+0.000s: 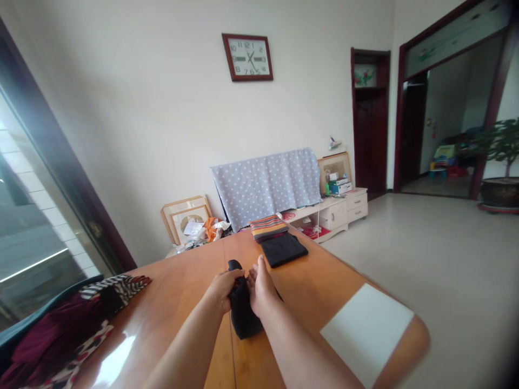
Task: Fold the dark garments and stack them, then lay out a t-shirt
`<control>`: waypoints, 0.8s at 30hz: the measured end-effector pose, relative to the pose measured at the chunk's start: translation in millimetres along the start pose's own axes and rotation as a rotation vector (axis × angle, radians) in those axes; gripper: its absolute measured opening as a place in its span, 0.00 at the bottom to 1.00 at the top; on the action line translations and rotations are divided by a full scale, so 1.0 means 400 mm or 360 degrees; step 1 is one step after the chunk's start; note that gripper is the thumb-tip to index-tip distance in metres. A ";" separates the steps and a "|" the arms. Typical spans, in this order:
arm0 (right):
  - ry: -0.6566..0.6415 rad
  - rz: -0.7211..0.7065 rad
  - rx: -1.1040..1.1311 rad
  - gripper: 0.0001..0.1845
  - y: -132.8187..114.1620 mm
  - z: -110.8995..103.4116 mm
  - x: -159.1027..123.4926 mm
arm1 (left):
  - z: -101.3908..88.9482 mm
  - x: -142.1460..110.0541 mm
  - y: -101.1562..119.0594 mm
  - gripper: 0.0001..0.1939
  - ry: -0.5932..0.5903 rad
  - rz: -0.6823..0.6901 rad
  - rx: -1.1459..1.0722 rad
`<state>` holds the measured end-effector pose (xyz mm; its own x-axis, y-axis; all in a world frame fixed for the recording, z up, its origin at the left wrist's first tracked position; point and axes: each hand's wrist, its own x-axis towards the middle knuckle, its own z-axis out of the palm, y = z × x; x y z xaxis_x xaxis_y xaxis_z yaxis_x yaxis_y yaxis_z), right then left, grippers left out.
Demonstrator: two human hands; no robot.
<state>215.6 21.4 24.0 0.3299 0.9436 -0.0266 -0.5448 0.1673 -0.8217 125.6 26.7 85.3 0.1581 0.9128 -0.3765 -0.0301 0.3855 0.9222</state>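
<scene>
cloth (242, 312), one black bundle, seemingly held by left hand (221, 289) and right hand (261, 289).

Black fabric piece (243, 310) | matte, no visible pattern, exact garment hidden | bunched lengthwise, rounded lower end, narrowing to gathered upper tip | lying on wooden tabletop (312, 302), long axis pointing away from person | tip pinched in left hand (221, 289) | right hand (261, 289) against its right side
</scene>
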 end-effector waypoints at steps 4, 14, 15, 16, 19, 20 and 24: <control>0.0496 0.0008 0.0366 0.38 -0.074 -0.078 0.036 | 0.016 0.009 -0.006 0.09 0.0083 0.0094 0.0132; 0.0845 0.0117 0.0313 0.34 -0.079 -0.154 0.088 | 0.104 0.035 -0.016 0.11 0.0161 0.0215 0.0486; 0.0867 0.0132 0.0287 0.34 -0.074 -0.157 0.095 | 0.114 0.040 -0.023 0.11 0.0175 0.0220 0.0520; 0.0883 0.0151 0.0259 0.34 -0.070 -0.161 0.101 | 0.124 0.045 -0.032 0.11 0.0189 0.0224 0.0551; 0.0889 0.0221 0.0168 0.33 -0.060 -0.172 0.118 | 0.151 0.050 -0.063 0.11 0.0203 0.0229 0.0623; 0.0876 0.0240 0.0137 0.34 -0.058 -0.176 0.120 | 0.158 0.048 -0.072 0.11 0.0197 0.0231 0.0638; 0.0808 0.0254 0.0014 0.36 -0.062 -0.187 0.117 | 0.154 0.032 -0.081 0.14 0.0140 0.0280 0.0619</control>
<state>302.3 40.2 0.5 0.5728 0.7011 -0.4247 -0.6243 0.0373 -0.7803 189.6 17.6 56.3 0.0988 0.9746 -0.2011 0.3275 0.1590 0.9314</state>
